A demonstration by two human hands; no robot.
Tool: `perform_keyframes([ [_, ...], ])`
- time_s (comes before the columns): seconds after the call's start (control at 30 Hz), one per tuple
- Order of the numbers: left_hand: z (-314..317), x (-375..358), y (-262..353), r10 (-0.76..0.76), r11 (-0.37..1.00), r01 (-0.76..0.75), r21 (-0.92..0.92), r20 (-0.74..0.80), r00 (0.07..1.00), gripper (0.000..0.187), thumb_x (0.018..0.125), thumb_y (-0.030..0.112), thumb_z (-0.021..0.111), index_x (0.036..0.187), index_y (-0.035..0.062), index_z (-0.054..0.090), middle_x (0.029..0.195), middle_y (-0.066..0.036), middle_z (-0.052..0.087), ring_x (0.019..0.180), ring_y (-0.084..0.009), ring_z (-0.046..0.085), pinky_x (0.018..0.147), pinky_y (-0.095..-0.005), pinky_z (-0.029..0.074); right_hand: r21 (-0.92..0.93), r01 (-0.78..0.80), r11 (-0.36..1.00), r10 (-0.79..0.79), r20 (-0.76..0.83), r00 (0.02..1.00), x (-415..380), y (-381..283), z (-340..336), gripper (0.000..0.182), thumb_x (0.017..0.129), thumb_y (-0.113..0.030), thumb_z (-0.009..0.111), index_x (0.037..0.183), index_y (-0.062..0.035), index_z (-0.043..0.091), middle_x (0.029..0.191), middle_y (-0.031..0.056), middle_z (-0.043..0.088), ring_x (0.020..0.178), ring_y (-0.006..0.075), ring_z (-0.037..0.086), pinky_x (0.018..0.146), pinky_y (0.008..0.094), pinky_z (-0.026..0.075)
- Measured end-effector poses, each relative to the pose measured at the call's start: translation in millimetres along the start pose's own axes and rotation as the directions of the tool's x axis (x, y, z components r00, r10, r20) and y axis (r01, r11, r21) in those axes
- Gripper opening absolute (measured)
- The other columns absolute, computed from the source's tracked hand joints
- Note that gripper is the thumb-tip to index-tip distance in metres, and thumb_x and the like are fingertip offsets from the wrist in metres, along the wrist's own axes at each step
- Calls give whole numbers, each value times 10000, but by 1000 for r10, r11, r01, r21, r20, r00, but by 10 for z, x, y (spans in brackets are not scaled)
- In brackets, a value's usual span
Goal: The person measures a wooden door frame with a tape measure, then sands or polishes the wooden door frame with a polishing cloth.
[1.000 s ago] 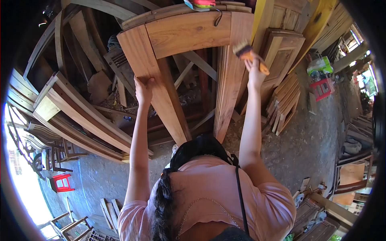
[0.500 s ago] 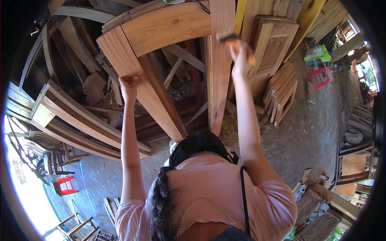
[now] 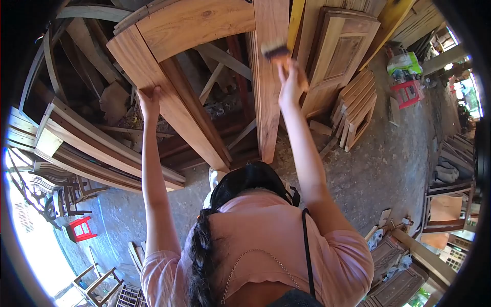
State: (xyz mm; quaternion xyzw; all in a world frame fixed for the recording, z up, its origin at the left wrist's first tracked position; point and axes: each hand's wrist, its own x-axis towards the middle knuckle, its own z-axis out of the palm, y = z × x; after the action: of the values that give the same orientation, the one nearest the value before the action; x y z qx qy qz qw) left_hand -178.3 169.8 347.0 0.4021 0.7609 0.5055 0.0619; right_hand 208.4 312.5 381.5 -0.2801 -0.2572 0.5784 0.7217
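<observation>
In front of me stands a wooden frame (image 3: 202, 28) with a curved top rail and two long side pieces. My left hand (image 3: 149, 104) grips the outer edge of its left side piece (image 3: 169, 105), fingers wrapped over the wood. A wide brush (image 3: 276, 52) with pale bristles, a dark band and an orange-brown handle is held in my right hand (image 3: 290, 88). Its bristles overlap the upper part of the right side piece (image 3: 268, 97).
Panelled wooden doors (image 3: 343, 56) lean to the right of the frame, with stacked small wooden frames (image 3: 357, 110) below them. Curved timbers (image 3: 97, 146) lie at left. Red stools (image 3: 81, 229) stand on the concrete floor (image 3: 373, 174), one far left, one far right.
The brush in my right hand has shifted slightly left and stays over the right side piece. My left hand keeps its hold. The whole view has shifted a little.
</observation>
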Motion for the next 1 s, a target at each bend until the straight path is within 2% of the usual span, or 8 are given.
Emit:
perform_keyframes([
  [0.17,1,-10,-130,6,999,-6,-35,0,1000,732,835,394,684,1328,-3,317,1145,-218,566,1036,-322,572,829,-395,471,-85,-231,969,179,-397,900,-609,541,-990,108,885,-100,613,926,0,609,945,60,607,848,152,609,818,307,550],
  [0.37,54,-45,-22,129,991,-131,-19,-74,989,744,840,393,680,1348,8,297,1112,-196,582,980,-292,592,780,-368,484,-61,130,990,-126,64,990,-137,-192,153,146,911,-113,574,915,31,592,980,75,577,946,169,586,882,329,532],
  [0.47,51,-55,18,87,996,-88,-15,-98,991,632,832,348,699,1257,12,374,1009,-160,623,894,-283,618,742,-379,493,-29,142,989,-138,101,985,35,-253,430,167,904,-142,604,922,23,581,1004,74,559,968,193,585,930,358,517],
  [0.67,80,-50,-32,46,995,-37,92,-99,994,802,813,401,697,1355,-22,283,1087,-227,597,927,-354,625,758,-410,499,-143,-113,983,81,-217,973,-573,684,-1197,153,825,-96,700,802,-22,568,901,30,584,892,156,585,810,340,563],
  [0.73,51,-56,-5,27,998,-25,49,-39,999,821,807,402,703,1358,-30,275,1111,-240,580,954,-361,613,770,-406,500,-210,-379,901,297,-338,893,-763,974,-2115,102,810,-57,679,788,-29,584,904,30,603,846,177,604,750,351,573],
  [0.83,-81,57,239,48,999,-48,14,34,998,842,807,389,708,1373,-40,255,1164,-258,548,1042,-373,570,865,-408,469,-385,-384,839,230,-389,892,-910,822,-2289,78,808,-68,669,797,-27,603,946,55,612,876,196,613,760,353,573],
  [0.9,-195,215,644,408,909,-333,251,-362,839,786,817,359,705,1365,-25,294,1204,-239,526,1131,-368,510,956,-412,403,-419,-290,861,161,-317,935,-977,398,-1987,74,832,-85,637,820,-15,615,987,76,614,908,208,619,775,343,574],
  [1.0,-392,599,1666,444,846,-519,-122,-378,813,640,828,345,695,1296,-4,434,1286,-205,473,1223,-352,433,1020,-425,340,-419,-259,870,122,-326,937,-963,46,-1666,118,839,-111,638,872,1,623,1004,96,615,919,212,622,805,353,568],
])
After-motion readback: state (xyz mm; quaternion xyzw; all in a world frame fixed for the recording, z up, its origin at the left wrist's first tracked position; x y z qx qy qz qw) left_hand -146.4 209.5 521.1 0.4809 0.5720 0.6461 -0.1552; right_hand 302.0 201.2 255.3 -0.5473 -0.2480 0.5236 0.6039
